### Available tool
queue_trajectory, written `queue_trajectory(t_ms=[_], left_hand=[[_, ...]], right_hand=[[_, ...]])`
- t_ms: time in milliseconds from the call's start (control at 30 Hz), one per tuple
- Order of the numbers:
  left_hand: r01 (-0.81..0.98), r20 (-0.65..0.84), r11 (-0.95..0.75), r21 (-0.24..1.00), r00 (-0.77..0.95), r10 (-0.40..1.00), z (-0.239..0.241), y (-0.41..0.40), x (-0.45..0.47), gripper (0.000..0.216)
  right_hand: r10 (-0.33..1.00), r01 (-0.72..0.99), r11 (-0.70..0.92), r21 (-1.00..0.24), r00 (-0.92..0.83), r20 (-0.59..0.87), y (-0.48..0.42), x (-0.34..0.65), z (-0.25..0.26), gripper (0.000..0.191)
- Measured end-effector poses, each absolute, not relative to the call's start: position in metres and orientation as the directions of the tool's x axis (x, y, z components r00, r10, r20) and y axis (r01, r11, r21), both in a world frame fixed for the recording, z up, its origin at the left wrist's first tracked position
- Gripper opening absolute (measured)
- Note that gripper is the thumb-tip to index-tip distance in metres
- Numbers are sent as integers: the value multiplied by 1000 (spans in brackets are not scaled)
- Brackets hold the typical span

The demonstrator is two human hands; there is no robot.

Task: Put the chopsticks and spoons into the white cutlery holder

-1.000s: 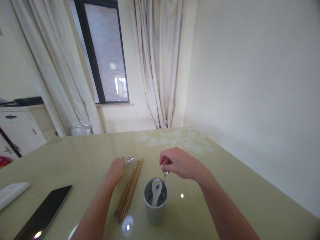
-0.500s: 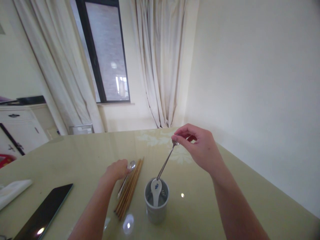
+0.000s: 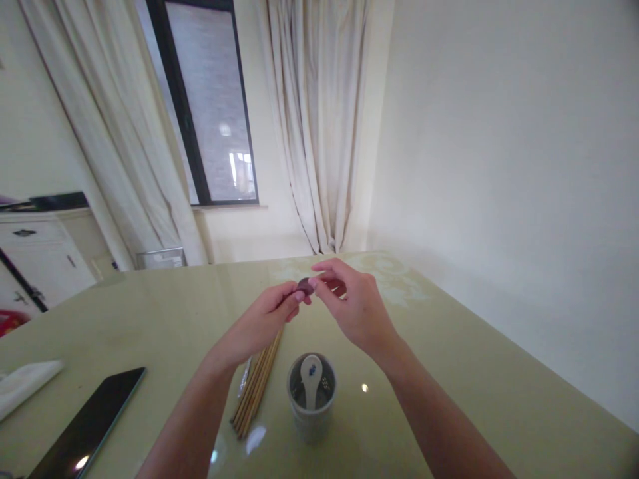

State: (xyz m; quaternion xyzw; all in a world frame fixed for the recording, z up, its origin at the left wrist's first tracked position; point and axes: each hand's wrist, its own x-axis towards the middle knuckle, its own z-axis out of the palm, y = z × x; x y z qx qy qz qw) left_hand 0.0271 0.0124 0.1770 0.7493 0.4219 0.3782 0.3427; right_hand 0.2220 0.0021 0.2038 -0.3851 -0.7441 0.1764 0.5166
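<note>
A small metal spoon (image 3: 305,286) shows only as a dark rounded bit between the fingertips of both hands, raised above the desk (image 3: 449,372) and over the far end of the chopsticks; its handle is hidden by the right hand.

The desk is a glossy pale green top with a faint white floral pattern at its far edge. On it stand a grey cup (image 3: 311,399) holding a white ceramic spoon (image 3: 310,382) with a blue mark, a bundle of wooden chopsticks (image 3: 254,389) just to the left of the cup, a dark phone (image 3: 87,426) lying flat further left, and a white cloth (image 3: 24,382) at the left edge. Behind are cream curtains (image 3: 319,126), a dark-framed window (image 3: 210,106), a white cabinet (image 3: 40,253) and a plain wall.

The left hand (image 3: 259,322) pinches the spoon's end with thumb and forefinger. The right hand (image 3: 352,306) has its grip closed on the same spoon from the other side, fingertips meeting the left's.
</note>
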Motion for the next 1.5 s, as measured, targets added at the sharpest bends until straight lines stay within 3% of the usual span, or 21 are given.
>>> queue_trajectory(t_ms=[100, 167, 300, 500, 800, 1033, 1300, 1500], left_hand=[[630, 175, -275, 726, 217, 960, 148, 40, -8, 39], [878, 31, -63, 475, 55, 998, 125, 58, -33, 37], [946, -31, 156, 284, -154, 988, 85, 75, -67, 25], [932, -55, 321, 170, -317, 947, 56, 78, -82, 32], [932, -80, 312, 187, -302, 950, 46, 81, -79, 32], [925, -83, 229, 302, -214, 973, 46, 88, -72, 23], [846, -202, 211, 489, -125, 971, 55, 78, -51, 23], [844, -94, 129, 520, -94, 991, 78, 76, -51, 19]], right_hand=[[813, 500, 580, -644, -298, 500, 4, 231, 203, 27], [819, 589, 570, -573, -459, 344, 4, 235, 200, 30], [763, 693, 593, -409, -646, 12, 1, 230, 190, 47], [745, 733, 629, -257, -663, -69, 0, 218, 186, 37], [743, 734, 646, -209, -667, -45, 3, 220, 181, 13], [722, 710, 674, -205, -691, -19, 3, 221, 181, 17], [713, 695, 684, -222, -701, 1, 1, 224, 183, 22], [732, 674, 666, -320, -673, 106, -7, 239, 205, 23]])
